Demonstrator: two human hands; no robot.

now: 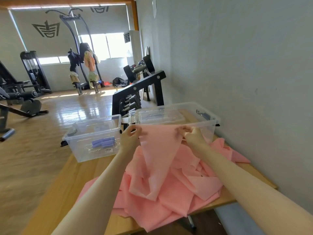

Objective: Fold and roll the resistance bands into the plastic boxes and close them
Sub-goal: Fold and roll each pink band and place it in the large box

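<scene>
I see my left hand (pixel 131 135) and right hand (pixel 191 134) each pinching a top corner of a pink band (pixel 159 150), lifted over the pile (pixel 169 192) on the table (pixel 76 180), before two open boxes (pixel 94 138).

1. The left hand (pixel 131 135) shows only its back; its fingertips are tucked behind the top edge of the raised pink band (pixel 158 150).
2. The right hand (pixel 190 134) bunches the band's other corner, and the cloth covers part of its fingers.
3. The pink pile (pixel 169 192) covers the middle of the tabletop (pixel 76 180) and spills over its near edge.
4. The label (pixel 108 150) on the left box (pixel 94 138) is too small to read.
5. The blue rolls (pixel 104 143) inside blur together; their number cannot be told.
6. The bottom picture edge cuts off both forearms.
</scene>
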